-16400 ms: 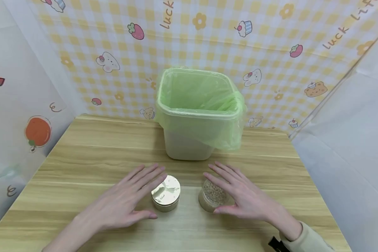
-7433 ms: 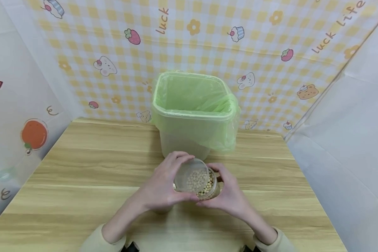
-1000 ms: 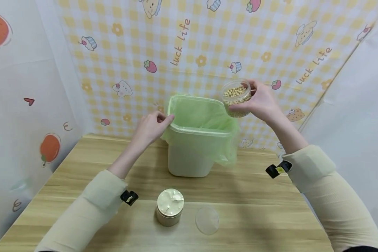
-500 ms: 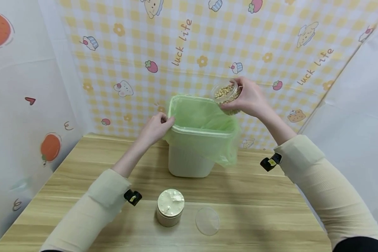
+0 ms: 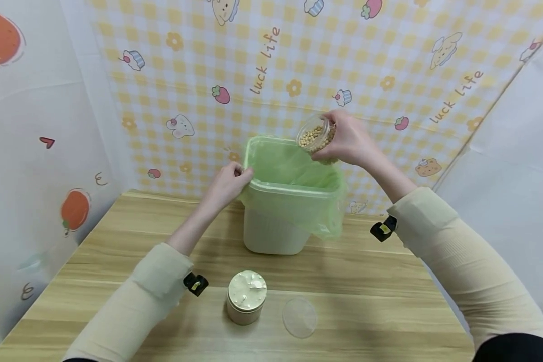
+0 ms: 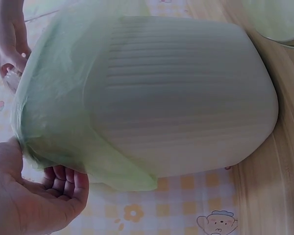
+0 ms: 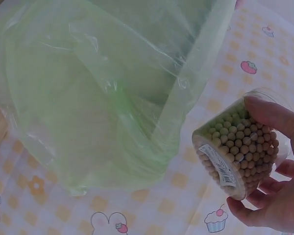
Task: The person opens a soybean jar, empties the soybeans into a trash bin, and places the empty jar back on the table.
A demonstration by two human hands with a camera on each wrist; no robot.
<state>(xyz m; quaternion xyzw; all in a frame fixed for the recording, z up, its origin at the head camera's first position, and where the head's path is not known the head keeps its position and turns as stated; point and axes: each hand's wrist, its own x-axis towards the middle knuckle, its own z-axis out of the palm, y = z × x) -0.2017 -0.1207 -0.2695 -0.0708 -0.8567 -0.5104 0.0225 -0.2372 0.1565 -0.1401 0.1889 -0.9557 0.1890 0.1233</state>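
Our right hand (image 5: 350, 141) grips a clear jar of soybeans (image 5: 315, 137), tilted over the back of the green-lined bin (image 5: 280, 229). Our left hand (image 5: 228, 182) pinches the bin's rim at its left corner. Nearer us on the desk (image 5: 117, 241) stand a lidded jar (image 5: 246, 296) and a clear lid (image 5: 299, 317).

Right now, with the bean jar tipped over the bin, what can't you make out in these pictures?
- Bin bottom: head view, hidden by its walls and the green liner.
- Jar of beans mouth: right wrist view, turned away; whether beans are falling cannot be told.
- Label print: too small.
- Left hand fingertips: head view, tucked against the liner.
- Gold-lidded jar contents: lid covers them.
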